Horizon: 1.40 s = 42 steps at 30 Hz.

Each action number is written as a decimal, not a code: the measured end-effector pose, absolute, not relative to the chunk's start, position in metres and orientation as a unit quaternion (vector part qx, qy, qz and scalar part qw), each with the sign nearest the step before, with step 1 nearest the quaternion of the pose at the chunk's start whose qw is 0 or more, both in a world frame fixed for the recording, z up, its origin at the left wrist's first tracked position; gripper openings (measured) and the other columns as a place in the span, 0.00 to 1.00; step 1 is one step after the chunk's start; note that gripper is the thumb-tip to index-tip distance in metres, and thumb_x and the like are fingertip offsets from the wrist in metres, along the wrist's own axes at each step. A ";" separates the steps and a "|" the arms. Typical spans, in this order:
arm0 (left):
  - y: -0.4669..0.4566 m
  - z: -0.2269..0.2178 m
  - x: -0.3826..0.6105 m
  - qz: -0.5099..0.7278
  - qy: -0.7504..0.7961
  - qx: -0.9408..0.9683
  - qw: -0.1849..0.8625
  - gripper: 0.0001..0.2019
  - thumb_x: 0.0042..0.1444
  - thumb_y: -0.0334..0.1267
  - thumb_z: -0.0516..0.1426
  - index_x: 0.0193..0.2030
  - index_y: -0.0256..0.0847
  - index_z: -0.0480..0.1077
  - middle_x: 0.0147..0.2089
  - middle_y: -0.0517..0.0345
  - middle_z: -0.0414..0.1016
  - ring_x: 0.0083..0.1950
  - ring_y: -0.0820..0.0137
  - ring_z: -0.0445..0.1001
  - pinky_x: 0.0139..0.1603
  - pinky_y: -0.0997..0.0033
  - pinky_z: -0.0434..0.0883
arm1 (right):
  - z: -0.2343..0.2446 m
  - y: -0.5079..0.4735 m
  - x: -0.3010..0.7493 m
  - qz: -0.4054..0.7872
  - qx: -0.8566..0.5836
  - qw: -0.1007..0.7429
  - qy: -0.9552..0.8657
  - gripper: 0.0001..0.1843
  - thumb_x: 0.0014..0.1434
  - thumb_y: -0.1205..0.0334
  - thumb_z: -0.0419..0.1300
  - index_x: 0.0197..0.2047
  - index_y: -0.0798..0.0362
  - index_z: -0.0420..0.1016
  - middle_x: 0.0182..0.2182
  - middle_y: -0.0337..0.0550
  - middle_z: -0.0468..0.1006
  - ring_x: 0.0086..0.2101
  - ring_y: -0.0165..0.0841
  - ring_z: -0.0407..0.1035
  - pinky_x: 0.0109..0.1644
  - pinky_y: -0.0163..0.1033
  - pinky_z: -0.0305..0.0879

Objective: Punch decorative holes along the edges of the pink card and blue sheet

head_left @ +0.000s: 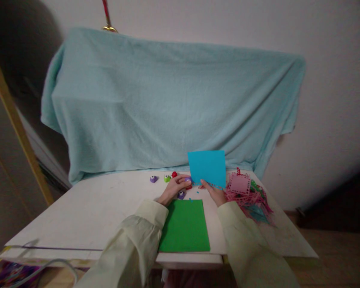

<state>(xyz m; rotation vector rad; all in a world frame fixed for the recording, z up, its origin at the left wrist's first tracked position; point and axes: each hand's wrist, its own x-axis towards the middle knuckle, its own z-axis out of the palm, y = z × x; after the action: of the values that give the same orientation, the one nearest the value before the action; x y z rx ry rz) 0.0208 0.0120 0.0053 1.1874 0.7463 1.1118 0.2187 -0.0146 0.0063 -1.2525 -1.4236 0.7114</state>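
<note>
My left hand (173, 187) is closed over a small purple paper punch (188, 180) at the lower left edge of a blue paper sheet (207, 168). My right hand (215, 194) pinches the bottom edge of that blue sheet and holds it upright above the white table (87, 212). A green paper sheet (185, 226) lies flat on the table just in front of both hands. Another purple punch (181, 195) rests on the table below my left hand.
More small punches stand behind my left hand: purple (153, 179), green (167, 178) and red (174, 174). A heap of pink and teal punched paper scraps (249, 194) lies to the right. A light blue blanket (168, 104) hangs behind the table.
</note>
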 end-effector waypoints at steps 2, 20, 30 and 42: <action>0.013 0.005 0.020 0.480 0.325 0.517 0.630 0.25 0.39 0.44 0.67 0.44 0.34 0.71 0.38 0.49 0.77 0.40 0.66 0.76 0.47 0.66 0.69 | 0.005 -0.014 0.220 0.295 -0.527 0.532 -0.593 0.19 0.51 0.43 0.58 0.21 0.48 0.75 0.25 0.43 0.80 0.32 0.40 0.73 0.47 0.46 0.65; 0.016 0.000 0.021 0.451 0.340 0.594 0.573 0.24 0.36 0.40 0.68 0.43 0.37 0.74 0.38 0.53 0.77 0.39 0.66 0.74 0.43 0.70 0.68 | 0.016 -0.020 0.217 0.300 -0.542 0.521 -0.587 0.19 0.51 0.45 0.58 0.20 0.49 0.74 0.23 0.41 0.78 0.29 0.37 0.72 0.38 0.40 0.66; 0.014 0.005 0.021 0.478 0.326 0.524 0.625 0.22 0.40 0.42 0.67 0.43 0.35 0.72 0.38 0.51 0.76 0.39 0.68 0.75 0.45 0.68 0.68 | 0.007 -0.018 0.220 0.294 -0.535 0.520 -0.598 0.19 0.52 0.45 0.57 0.21 0.51 0.75 0.21 0.40 0.77 0.26 0.36 0.72 0.36 0.39 0.66; 0.012 0.007 0.023 0.474 0.308 0.512 0.647 0.22 0.38 0.40 0.68 0.41 0.35 0.71 0.35 0.54 0.76 0.36 0.70 0.75 0.43 0.69 0.69 | 0.010 -0.015 0.217 0.357 -0.502 0.554 -0.560 0.17 0.47 0.46 0.61 0.22 0.52 0.72 0.21 0.41 0.77 0.24 0.34 0.70 0.33 0.39 0.67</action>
<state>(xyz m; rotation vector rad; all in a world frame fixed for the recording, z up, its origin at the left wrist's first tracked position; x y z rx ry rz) 0.0225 0.0121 0.0069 1.1636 0.6995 1.0773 0.2166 -0.0149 0.0097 -1.1853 -1.3243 0.8428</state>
